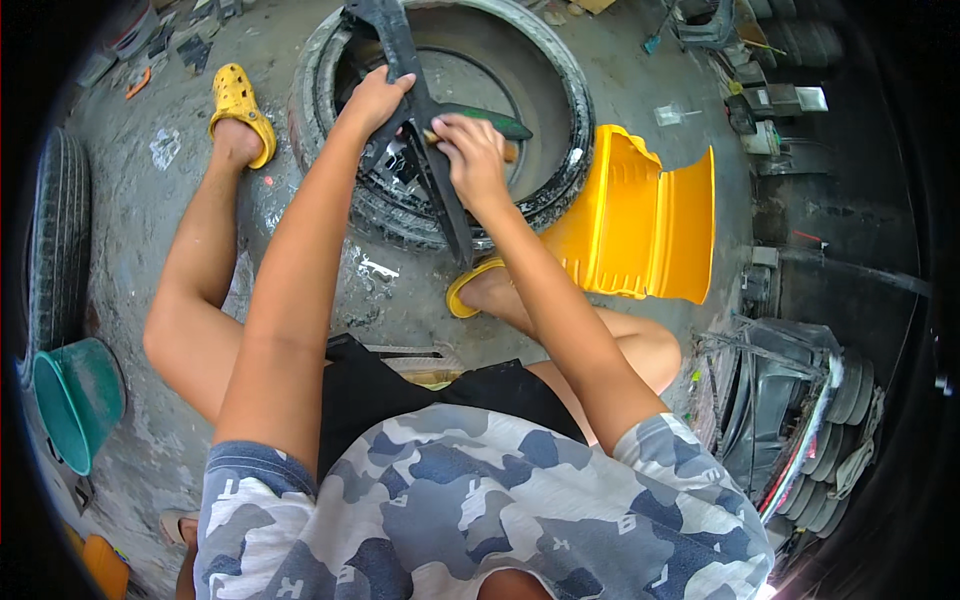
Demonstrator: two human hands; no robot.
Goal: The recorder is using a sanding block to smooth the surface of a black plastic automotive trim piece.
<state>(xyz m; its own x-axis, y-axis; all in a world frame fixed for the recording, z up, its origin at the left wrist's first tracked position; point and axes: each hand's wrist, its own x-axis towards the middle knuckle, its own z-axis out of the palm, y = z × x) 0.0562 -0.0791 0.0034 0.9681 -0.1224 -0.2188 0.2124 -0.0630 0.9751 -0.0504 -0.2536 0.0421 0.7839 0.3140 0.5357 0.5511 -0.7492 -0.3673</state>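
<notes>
A black tyre (560, 110) lies flat on the concrete floor in front of me. A long strip of black rubber (440, 190) slants across it from the top of the view down to my right foot. My left hand (378, 100) grips the strip near its upper part. My right hand (470, 150) is closed on a small tool with a wooden handle (510, 152), pressed against the strip. A dark green blade-like piece (490, 120) pokes out beside that hand.
A yellow plastic chair (640, 220) lies tipped over to the right of the tyre. Yellow clogs (240, 105) are on my feet. A teal bucket (75, 395) stands at left beside an upright tyre (55, 240). Stacked tyres and parts (800, 420) crowd the right.
</notes>
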